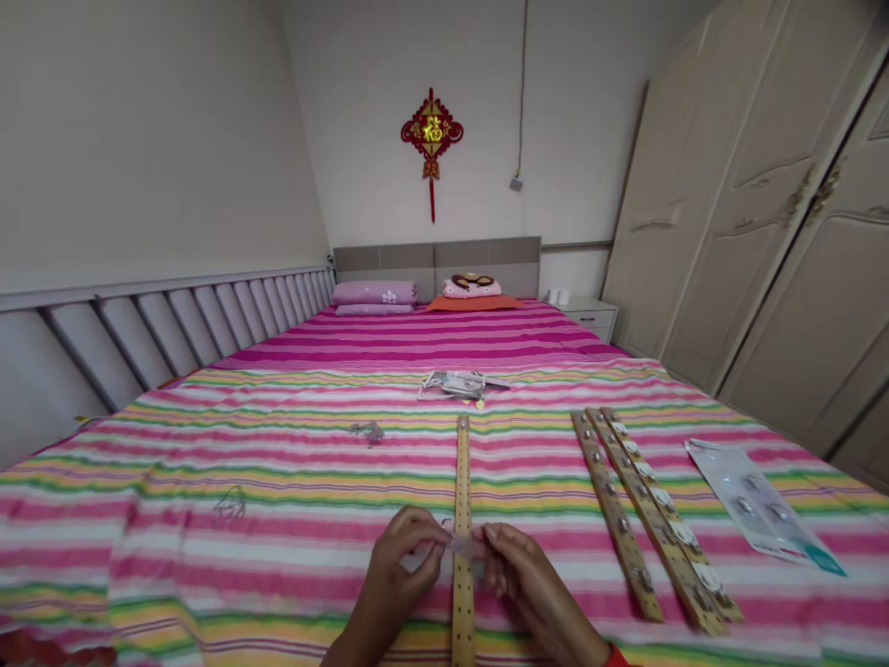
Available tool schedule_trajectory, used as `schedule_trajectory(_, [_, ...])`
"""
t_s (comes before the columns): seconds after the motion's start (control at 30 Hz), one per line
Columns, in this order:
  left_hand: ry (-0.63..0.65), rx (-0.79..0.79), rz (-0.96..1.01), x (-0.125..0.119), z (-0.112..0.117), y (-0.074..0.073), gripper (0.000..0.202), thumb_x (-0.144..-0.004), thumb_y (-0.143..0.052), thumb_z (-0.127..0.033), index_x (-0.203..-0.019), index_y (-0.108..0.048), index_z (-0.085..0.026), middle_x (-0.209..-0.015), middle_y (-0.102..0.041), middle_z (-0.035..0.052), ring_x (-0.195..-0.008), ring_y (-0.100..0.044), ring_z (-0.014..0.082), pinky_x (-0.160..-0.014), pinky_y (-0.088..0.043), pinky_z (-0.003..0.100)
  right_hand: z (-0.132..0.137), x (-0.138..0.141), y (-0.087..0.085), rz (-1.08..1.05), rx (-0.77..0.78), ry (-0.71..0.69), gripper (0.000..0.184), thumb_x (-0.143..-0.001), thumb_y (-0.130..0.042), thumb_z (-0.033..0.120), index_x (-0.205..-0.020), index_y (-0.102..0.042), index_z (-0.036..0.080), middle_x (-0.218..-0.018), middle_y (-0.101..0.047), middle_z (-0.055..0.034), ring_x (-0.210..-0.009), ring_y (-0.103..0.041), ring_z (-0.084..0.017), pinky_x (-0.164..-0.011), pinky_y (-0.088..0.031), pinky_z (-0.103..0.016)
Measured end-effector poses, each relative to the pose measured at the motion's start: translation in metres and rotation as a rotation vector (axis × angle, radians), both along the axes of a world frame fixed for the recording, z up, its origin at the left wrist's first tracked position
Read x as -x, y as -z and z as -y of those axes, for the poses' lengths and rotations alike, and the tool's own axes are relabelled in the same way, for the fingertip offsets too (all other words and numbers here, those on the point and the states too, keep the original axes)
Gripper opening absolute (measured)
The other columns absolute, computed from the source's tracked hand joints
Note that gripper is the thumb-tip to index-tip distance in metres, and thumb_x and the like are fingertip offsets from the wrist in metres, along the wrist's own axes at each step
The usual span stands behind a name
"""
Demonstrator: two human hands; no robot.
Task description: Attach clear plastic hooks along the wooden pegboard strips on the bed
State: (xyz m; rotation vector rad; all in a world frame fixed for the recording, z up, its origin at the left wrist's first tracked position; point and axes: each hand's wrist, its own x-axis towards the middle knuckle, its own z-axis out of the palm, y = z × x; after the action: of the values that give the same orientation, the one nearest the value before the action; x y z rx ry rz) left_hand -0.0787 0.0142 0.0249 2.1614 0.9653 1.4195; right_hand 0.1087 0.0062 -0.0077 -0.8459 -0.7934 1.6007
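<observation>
A long wooden strip with holes [462, 482] lies lengthwise on the striped bedsheet [278, 482] in front of me. My left hand [399, 570] and my right hand [518, 574] meet over it near its lower part. Both pinch a small clear plastic packet [464, 545] between their fingertips. What the packet contains is too small to make out.
Three more wooden strips with round metal fittings [645, 509] lie to the right, beside a clear bag [760, 509]. A heap of small packets [458, 383] sits further up the bed, loose bits [368, 431] to the left. Wardrobe [764, 232] at right, pillows [375, 296] at the headboard.
</observation>
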Motion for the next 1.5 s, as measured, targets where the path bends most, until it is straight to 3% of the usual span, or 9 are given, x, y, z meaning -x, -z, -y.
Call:
schedule_trajectory(0.17, [0.095, -0.047, -0.065, -0.006, 0.008, -0.008, 0.021, -0.077, -0.057, -0.008, -0.085, -0.069, -0.023, -0.082, -0.061, 0.0046, -0.081, -0.061, 0.0151, -0.069, -0.051, 0.026, 0.008, -0.004, -0.01, 0.01, 0.005, -0.083, 0.03, -0.064, -0.08, 0.039, -0.077, -0.072, 0.014, -0.054, -0.058, 0.003, -0.038, -0.042, -0.003, -0.039, -0.028, -0.017])
schedule_trajectory(0.3, [0.076, -0.057, -0.152, -0.006, 0.01, -0.005, 0.019, -0.08, -0.056, -0.01, -0.085, -0.069, -0.022, -0.084, -0.06, 0.0054, -0.083, -0.061, 0.0149, -0.07, -0.052, 0.025, 0.01, -0.007, -0.012, 0.038, -0.006, -0.079, 0.03, -0.062, -0.081, 0.04, -0.073, -0.071, 0.014, -0.053, -0.057, 0.0036, -0.037, -0.04, -0.003, -0.038, -0.025, -0.018])
schedule_trajectory(0.57, [-0.41, -0.359, -0.282, -0.015, 0.013, 0.007, 0.021, -0.081, -0.053, -0.01, -0.094, -0.064, -0.023, -0.082, -0.065, 0.0031, -0.079, -0.06, 0.0152, -0.07, -0.045, 0.027, 0.012, 0.002, -0.002, 0.16, -0.002, 0.043, 0.04, -0.053, -0.082, 0.05, -0.061, -0.063, 0.016, -0.042, -0.052, 0.0053, -0.034, -0.038, -0.004, -0.037, -0.024, -0.018])
schedule_trajectory(0.7, [-0.522, -0.368, -0.326, -0.028, 0.018, 0.01, 0.018, -0.083, -0.052, -0.012, -0.091, -0.065, -0.022, -0.081, -0.067, 0.0026, -0.076, -0.061, 0.0155, -0.067, -0.04, 0.028, 0.015, 0.017, -0.003, 0.18, 0.023, 0.083, 0.047, -0.05, -0.081, 0.056, -0.064, -0.064, 0.015, -0.037, -0.05, 0.0057, -0.033, -0.039, -0.005, -0.037, -0.026, -0.019])
schedule_trajectory(0.93, [-0.522, -0.369, -0.35, -0.039, 0.021, 0.016, 0.017, -0.085, -0.049, -0.015, -0.088, -0.064, -0.022, -0.081, -0.069, 0.0023, -0.076, -0.06, 0.0157, -0.069, -0.035, 0.03, 0.009, 0.031, -0.006, 0.131, 0.05, 0.191, 0.05, -0.048, -0.079, 0.06, -0.063, -0.063, 0.015, -0.033, -0.047, 0.0064, -0.031, -0.036, -0.006, -0.036, -0.024, -0.019])
schedule_trajectory(1.2, [-0.556, -0.349, -0.407, -0.044, 0.016, 0.025, 0.019, -0.085, -0.046, -0.014, -0.087, -0.064, -0.021, -0.082, -0.068, 0.0037, -0.075, -0.059, 0.0171, -0.069, -0.035, 0.032, 0.003, 0.035, 0.004, 0.116, 0.072, 0.22, 0.042, -0.054, -0.078, 0.054, -0.065, -0.061, 0.017, -0.033, -0.044, 0.0075, -0.031, -0.032, -0.006, -0.037, -0.02, -0.021])
schedule_trajectory(1.3, [-0.506, -0.321, -0.394, -0.048, 0.014, 0.027, 0.02, -0.085, -0.047, -0.014, -0.087, -0.064, -0.022, -0.081, -0.068, 0.0039, -0.073, -0.059, 0.017, -0.066, -0.036, 0.031, -0.003, 0.032, 0.005, 0.095, 0.038, 0.242, 0.033, -0.059, -0.077, 0.047, -0.061, -0.06, 0.018, -0.037, -0.045, 0.0074, -0.036, -0.034, -0.007, -0.04, -0.023, -0.022])
schedule_trajectory(1.4, [-0.371, -0.258, -0.299, -0.048, 0.01, 0.027, 0.017, -0.083, -0.052, -0.017, -0.091, -0.065, -0.024, -0.084, -0.068, 0.0039, -0.077, -0.06, 0.0172, -0.068, -0.041, 0.03, -0.014, 0.025, 0.004, 0.09, 0.004, 0.241, 0.028, -0.06, -0.075, 0.04, -0.057, -0.057, 0.019, -0.04, -0.045, 0.0074, -0.038, -0.034, -0.007, -0.041, -0.023, -0.022])
schedule_trajectory(1.5, [-0.305, -0.034, -0.055, -0.044, -0.004, 0.022, 0.014, -0.083, -0.054, -0.023, -0.091, -0.065, -0.022, -0.087, -0.067, 0.0052, -0.084, -0.061, 0.0182, -0.074, -0.046, 0.03, -0.031, 0.013, 0.005, 0.128, -0.038, 0.221, 0.027, -0.063, -0.073, 0.037, -0.055, -0.055, 0.019, -0.041, -0.044, 0.0079, -0.038, -0.034, -0.006, -0.041, -0.022, -0.022])
